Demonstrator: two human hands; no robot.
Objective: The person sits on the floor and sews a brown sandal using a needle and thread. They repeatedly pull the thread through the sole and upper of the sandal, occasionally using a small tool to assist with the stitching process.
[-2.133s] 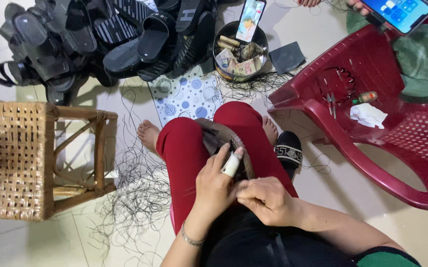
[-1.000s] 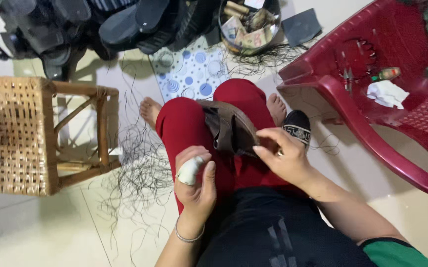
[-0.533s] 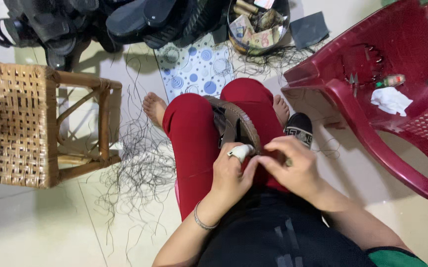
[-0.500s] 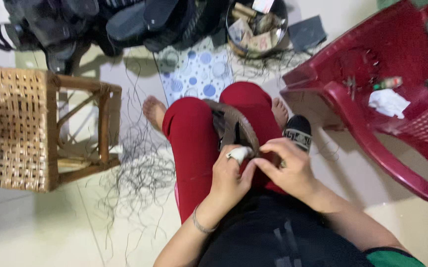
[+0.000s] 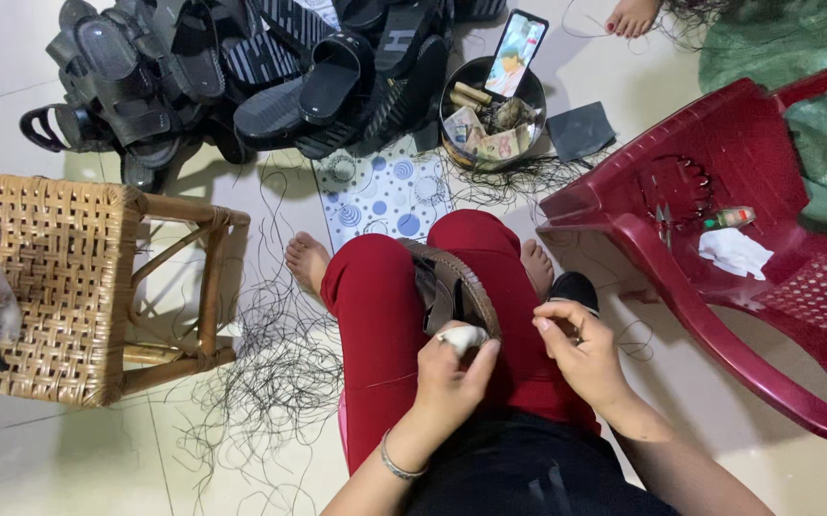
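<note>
Two hands: both working at one brown woven-strap sandal (image 5: 451, 287) braced on red-trousered knees.
Left hand (image 5: 451, 368): fist closed around small white tool (image 5: 464, 335), tip pressed against sandal edge.
Right hand (image 5: 580, 349): at 3 o'clock, fingers curled; contents cannot be told.
Black threads (image 5: 270, 382): littering floor at 9 o'clock.

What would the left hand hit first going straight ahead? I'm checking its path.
Most likely the brown sandal lying across the red-trousered legs: the left hand, closed on a small white object, points right at it.
</note>
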